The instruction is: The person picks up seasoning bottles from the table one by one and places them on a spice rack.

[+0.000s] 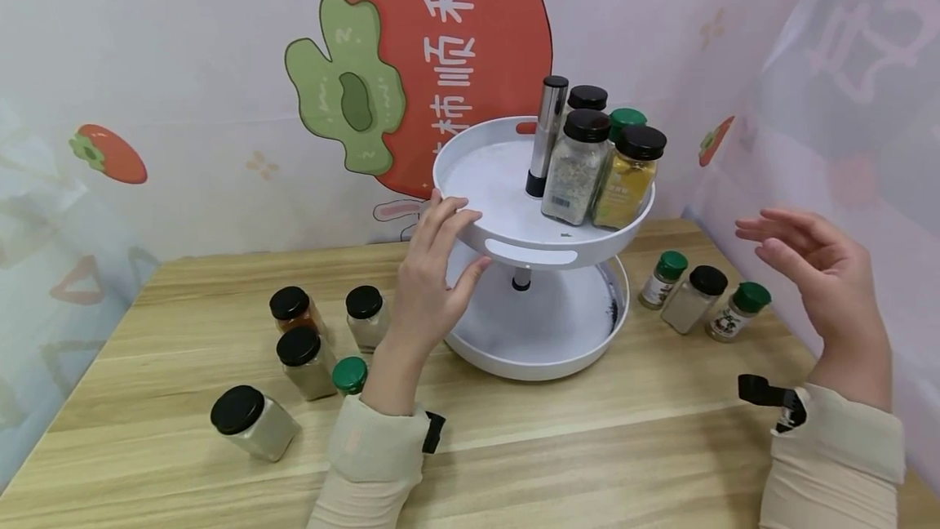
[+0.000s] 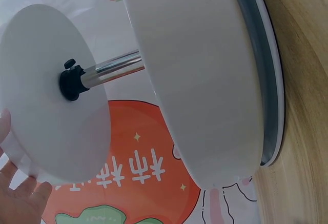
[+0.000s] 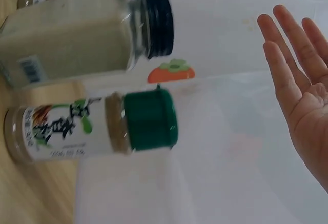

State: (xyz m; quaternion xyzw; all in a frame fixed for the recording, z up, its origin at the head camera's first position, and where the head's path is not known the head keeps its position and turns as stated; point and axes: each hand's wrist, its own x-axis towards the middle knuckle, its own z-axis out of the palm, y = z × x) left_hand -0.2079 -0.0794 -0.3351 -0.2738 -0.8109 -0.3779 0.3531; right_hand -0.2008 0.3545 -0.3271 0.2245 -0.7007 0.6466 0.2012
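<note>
A white two-tier rotating rack stands on the table, its upper tray carried on a metal post. My left hand touches the left front rim of the upper tray, fingers at the edge and thumb lower. In the left wrist view the fingertips lie along that tray's edge. On the tray stand a jar of pale flakes, a yellow-labelled jar and two partly hidden jars behind. My right hand is in the air, holding nothing, near the spice jars on the right.
Right of the rack stand a black-lidded jar and two green-capped shakers, one nearest the right hand. Several jars stand at the left, including a black-lidded jar and a green-lidded one beside the left forearm. A printed cloth hangs behind.
</note>
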